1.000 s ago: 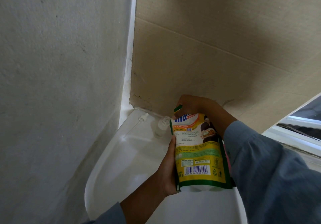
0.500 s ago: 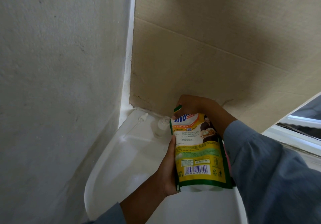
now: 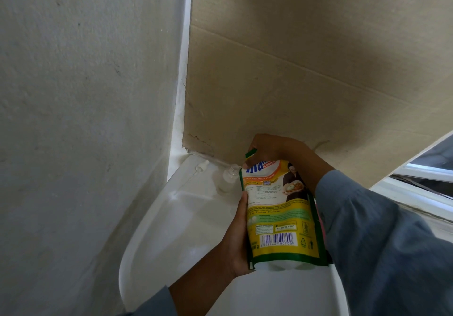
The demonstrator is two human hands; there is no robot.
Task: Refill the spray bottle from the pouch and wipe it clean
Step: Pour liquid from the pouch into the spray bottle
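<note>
Yellow pouch (image 3: 279, 215) upright: our left hand (image 3: 236, 244) grips its side, right hand (image 3: 272, 147) pinches its top, apparently the spout; uncapped bottle (image 3: 228, 178) stands just left.

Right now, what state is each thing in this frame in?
pouch: upright, held by both hands, nothing visibly pouring.
spray bottle: standing in the basin, open neck, head off.
spray head: lying apart on the basin rim.
left hand: grips the pouch's side.
right hand: grips the pouch's top corner.
basin: white; contents unclear.
</note>
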